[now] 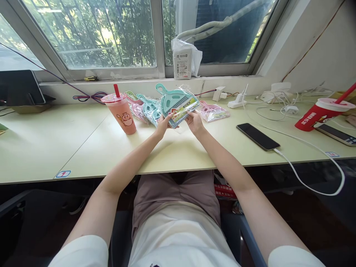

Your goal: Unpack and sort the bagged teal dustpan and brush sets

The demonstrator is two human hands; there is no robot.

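Between my two hands is a mint-green mini dustpan and brush set [175,100] in a clear plastic wrapper, tilted up off the table. My left hand [164,126] grips its lower left edge, and my right hand [195,122] is closed on its lower right corner. Behind and left of it lie more wrapped dustpan sets [150,107] in green, pink and teal, partly overlapping. A pink wrapped dustpan set [214,111] lies flat on the table just right of my right hand.
A pink drink cup [122,115] with a red straw stands left of my hands. To the right lie a charging phone [257,136], its white cable, a power strip [237,101], a tilted red cup [308,116] and another phone [338,134]. The pale table's front edge [178,172] is near my lap.
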